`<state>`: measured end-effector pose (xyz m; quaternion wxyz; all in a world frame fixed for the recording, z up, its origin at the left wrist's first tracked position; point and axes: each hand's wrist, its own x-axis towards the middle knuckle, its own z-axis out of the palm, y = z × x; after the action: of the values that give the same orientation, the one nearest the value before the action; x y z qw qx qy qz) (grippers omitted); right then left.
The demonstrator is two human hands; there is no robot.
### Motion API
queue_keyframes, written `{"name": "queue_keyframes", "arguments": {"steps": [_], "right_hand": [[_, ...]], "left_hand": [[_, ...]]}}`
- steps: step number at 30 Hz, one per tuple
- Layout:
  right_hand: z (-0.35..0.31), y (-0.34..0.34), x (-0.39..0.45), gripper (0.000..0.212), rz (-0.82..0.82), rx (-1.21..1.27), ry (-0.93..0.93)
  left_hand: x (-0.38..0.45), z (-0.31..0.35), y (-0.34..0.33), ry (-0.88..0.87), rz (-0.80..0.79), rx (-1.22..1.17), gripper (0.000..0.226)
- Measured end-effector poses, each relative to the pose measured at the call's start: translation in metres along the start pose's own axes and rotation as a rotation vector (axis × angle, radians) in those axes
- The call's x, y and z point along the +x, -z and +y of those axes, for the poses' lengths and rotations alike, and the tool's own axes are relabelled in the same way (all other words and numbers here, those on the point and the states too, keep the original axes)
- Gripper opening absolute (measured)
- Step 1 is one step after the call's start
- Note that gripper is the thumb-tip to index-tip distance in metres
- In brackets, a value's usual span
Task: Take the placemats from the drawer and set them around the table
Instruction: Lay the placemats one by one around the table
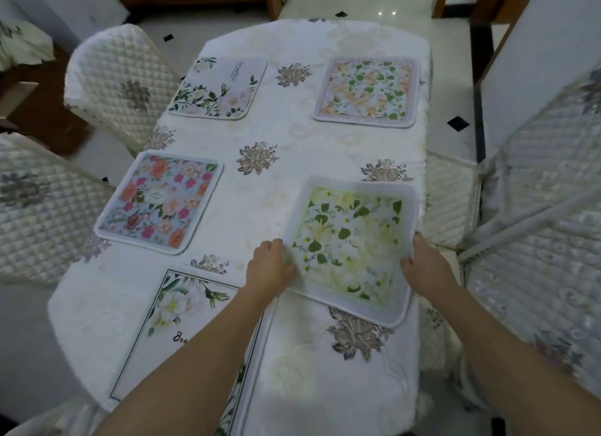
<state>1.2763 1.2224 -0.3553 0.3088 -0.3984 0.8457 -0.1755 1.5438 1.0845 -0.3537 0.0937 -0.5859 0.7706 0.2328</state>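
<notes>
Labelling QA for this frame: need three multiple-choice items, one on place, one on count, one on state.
1. Where does the pink-and-red flowered square placemat lie?
A. left side, nearer row
B. far right corner
C. on a chair

2. How many placemats show on the white embossed tablecloth?
A. three
B. five
C. seven

3. What is happening with the yellow-green leafy square placemat?
A. lying untouched
B. rolled up
C. held at both side edges

Answers: 1 A, it sits by the left table edge, below the far white rose mat. 2 B, those three plus the peach-flowered mat and the large white-flower mat. 3 C, the left hand and right hand each grip an edge.
</notes>
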Motion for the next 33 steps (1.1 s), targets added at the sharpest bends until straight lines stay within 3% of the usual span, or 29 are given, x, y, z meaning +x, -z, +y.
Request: {"name": "queue_keyframes", "arguments": {"steps": [3, 9, 18, 24, 33], "right_hand": [[0.006, -0.003, -0.009, 0.052, -0.04, 0.03, -0.076], [0.012, -0.007, -0.018, 0.069, -0.012, 0.115, -0.157], [0.007, -0.012, -0.017, 0.052, 0.179, 0.233, -0.136], [0.008, -0.011, -0.002, 0.053, 0.196, 0.263, -0.127], [0.001, -0.012, 0.013, 0.05, 0.182, 0.177, -0.056]], "left_hand": [[0.001, -0.01, -0.005, -0.018, 0.078, 0.031, 0.053], [0.008, -0.008, -0.008, 0.014, 0.109, -0.065, 0.05], [0.027, -0.011, -0.007, 0.122, 0.054, -0.236, 0.034], [0.04, -0.011, -0.001, 0.114, 0.106, -0.402, 0.011], [0.05, -0.01, -0.001, 0.074, 0.151, -0.398, 0.007]]}}
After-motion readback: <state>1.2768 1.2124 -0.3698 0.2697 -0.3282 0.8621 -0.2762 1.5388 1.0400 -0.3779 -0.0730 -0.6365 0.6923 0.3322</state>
